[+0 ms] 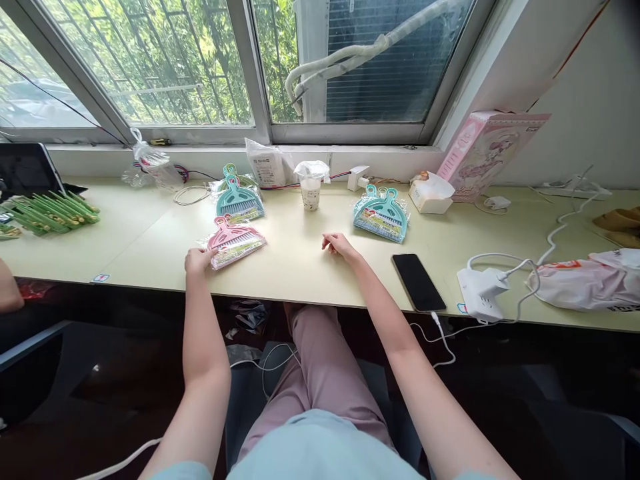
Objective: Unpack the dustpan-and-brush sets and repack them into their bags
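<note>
My left hand (198, 259) rests on the pale desk (300, 260) with its fingers pinched on the near corner of a pink mini broom-and-dustpan set in a clear bag (234, 241). My right hand (338, 245) lies on the desk to the right of it, fingers loosely curled and holding nothing. A teal bagged set (239, 202) sits just behind the pink one. Another teal bagged set (381, 213) lies behind and to the right of my right hand.
A black phone (418, 281) on a white cable lies right of my right arm, beside a white charger block (481, 288). A plastic cup (311, 189), tissue box (431, 193), pink carton (487, 150), green sticks (53, 211) and a plastic bag (593, 280) line the desk.
</note>
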`<move>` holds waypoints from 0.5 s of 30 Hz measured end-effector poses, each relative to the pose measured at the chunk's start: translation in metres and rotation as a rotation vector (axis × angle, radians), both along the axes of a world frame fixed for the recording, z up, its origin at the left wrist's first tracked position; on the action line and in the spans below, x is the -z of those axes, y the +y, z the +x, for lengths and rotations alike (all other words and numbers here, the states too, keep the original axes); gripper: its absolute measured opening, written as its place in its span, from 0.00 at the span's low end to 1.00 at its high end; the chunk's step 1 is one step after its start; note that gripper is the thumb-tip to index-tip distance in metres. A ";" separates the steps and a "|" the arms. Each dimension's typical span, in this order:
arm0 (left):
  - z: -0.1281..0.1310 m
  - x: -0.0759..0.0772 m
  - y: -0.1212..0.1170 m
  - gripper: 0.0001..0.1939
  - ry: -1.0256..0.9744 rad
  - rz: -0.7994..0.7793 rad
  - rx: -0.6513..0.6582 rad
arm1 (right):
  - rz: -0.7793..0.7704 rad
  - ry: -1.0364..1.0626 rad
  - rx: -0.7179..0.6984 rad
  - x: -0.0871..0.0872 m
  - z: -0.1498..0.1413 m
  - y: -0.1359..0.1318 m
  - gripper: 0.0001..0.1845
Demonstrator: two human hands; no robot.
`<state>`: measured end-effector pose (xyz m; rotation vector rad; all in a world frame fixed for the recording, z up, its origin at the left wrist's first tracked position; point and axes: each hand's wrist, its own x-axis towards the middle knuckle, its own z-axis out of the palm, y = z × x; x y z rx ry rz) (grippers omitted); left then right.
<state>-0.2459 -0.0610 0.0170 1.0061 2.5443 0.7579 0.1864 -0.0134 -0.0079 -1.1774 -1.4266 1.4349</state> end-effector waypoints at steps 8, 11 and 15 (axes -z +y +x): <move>0.042 -0.010 -0.020 0.07 -0.049 0.479 -0.097 | 0.038 -0.068 -0.016 0.004 -0.002 0.004 0.21; 0.072 -0.023 -0.019 0.05 -0.007 0.766 -0.066 | 0.140 -0.167 -0.002 0.007 -0.003 0.004 0.21; 0.123 -0.023 0.000 0.06 -0.214 1.070 0.047 | 0.633 -0.475 0.209 0.006 -0.007 -0.006 0.15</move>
